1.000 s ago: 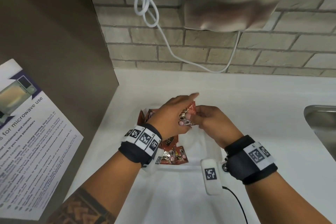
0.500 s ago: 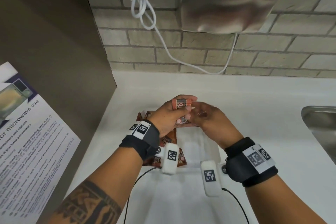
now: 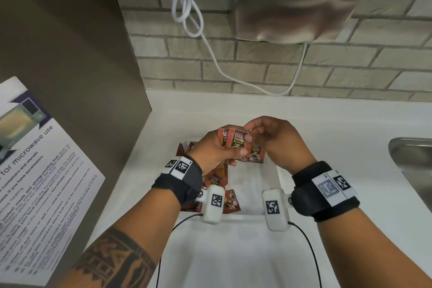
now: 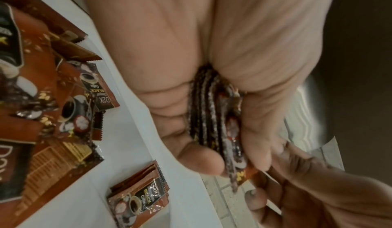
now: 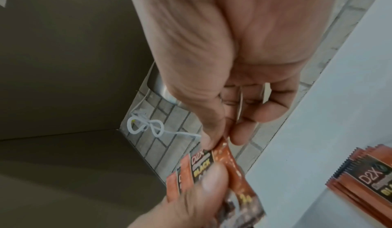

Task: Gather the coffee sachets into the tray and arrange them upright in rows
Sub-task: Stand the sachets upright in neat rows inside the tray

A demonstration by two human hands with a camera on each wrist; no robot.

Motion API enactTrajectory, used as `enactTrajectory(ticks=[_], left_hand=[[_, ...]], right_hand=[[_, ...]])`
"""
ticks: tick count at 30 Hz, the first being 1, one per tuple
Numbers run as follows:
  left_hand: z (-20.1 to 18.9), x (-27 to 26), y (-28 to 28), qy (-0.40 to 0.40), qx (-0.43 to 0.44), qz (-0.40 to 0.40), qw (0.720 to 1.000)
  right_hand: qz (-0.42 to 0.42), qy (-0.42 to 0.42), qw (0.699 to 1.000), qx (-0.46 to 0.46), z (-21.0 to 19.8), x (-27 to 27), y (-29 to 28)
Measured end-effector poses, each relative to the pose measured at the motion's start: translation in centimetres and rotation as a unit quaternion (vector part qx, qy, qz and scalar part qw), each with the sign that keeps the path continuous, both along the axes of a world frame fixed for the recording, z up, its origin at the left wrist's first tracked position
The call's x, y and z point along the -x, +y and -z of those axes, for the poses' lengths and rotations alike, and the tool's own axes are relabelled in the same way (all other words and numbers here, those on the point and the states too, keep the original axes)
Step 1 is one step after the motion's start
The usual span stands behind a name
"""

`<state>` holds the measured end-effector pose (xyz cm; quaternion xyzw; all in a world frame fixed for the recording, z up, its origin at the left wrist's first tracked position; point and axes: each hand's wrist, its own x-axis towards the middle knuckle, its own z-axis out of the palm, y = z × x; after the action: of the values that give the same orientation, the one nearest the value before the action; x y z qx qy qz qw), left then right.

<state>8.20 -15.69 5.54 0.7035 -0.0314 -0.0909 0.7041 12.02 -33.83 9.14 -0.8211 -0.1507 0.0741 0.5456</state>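
Pale brick wall (image 3: 268,72) behind, steel hand dryer (image 3: 297,4) mounted high, white cord (image 3: 187,14) looped beside. White counter (image 3: 327,124) below; brown panel (image 3: 70,42) left.

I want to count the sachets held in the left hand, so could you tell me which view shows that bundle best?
The left wrist view: the bundle of sachets faces it edge-on in the left hand, so the separate layers show, though blurred. The head view shows only the front label. The right wrist view shows its top corner, pinched by the right hand.
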Motion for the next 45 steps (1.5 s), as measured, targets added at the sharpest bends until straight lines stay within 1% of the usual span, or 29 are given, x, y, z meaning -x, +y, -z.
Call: enactTrajectory(ticks=[5,9,11,13,15,17,19,22,27,29,31,32,34,38,42,45], left_hand=[[0.0,-0.2,-0.4,-0.025,-0.059,-0.013,0.998],[0.6,-0.7,-0.8,-0.016,-0.119,-0.044,0.992],[1.2,-0.9,-0.7,0.021,-0.164,-0.045,0.985],[1.6,-0.8,-0.8,0.082,-0.208,-0.032,0.974],[1.9,-0.7,-1.4,0.141,-0.224,-0.001,0.964],[2.4,-0.7,-2.4,0.182,-0.23,0.043,0.955],[3.2,-1.0,-3.5,0.208,-0.242,0.08,0.944],[4.4,-2.0,-5.2,0.244,-0.253,0.107,0.93],[5.8,-4.3,-6.9,0.261,-0.269,0.115,0.92],[6.1,-5.0,-7.1,0.285,-0.277,0.121,0.91],[6.5,-5.6,-7.0,0.316,-0.28,0.133,0.897],[6.7,-5.7,-6.9,0.324,-0.276,0.13,0.895],[7.1,-6.0,-6.7,0.328,-0.269,0.121,0.897],[7.3,-6.2,-6.5,0.313,-0.273,0.114,0.902],[7.4,-6.0,-6.6,0.332,-0.258,0.114,0.9],[7.5,-5.9,-6.4,0.335,-0.249,0.109,0.902]], right_hand=[[-0.006,-0.001,1.0,0.021,0.0,-0.6,-0.7],[0.023,-0.028,0.998,0.047,0.2,-1.2,-1.4],[0.045,-0.038,0.995,0.077,0.4,-1.6,-1.8],[0.062,-0.028,0.992,0.111,0.9,-2.3,-2.4],[0.067,-0.001,0.986,0.152,1.7,-2.9,-2.7],[0.069,0.019,0.978,0.198,2.5,-3.5,-3.0],[0.071,0.033,0.971,0.225,3.5,-4.0,-3.0],[0.069,0.054,0.965,0.246,4.6,-4.5,-3.0],[0.051,0.057,0.948,0.308,5.5,-5.2,-2.4],[0.05,0.052,0.943,0.325,6.1,-5.5,-2.3],[0.05,0.043,0.941,0.333,6.5,-5.7,-2.2],[0.048,0.042,0.94,0.336,6.7,-5.8,-2.2],[0.049,0.046,0.94,0.334,7.1,-6.1,-2.3],[0.082,0.056,0.951,0.292,7.7,-6.6,-2.4],[0.1,0.06,0.96,0.255,7.9,-6.5,-2.5],[0.102,0.058,0.961,0.249,7.9,-6.5,-2.6]])
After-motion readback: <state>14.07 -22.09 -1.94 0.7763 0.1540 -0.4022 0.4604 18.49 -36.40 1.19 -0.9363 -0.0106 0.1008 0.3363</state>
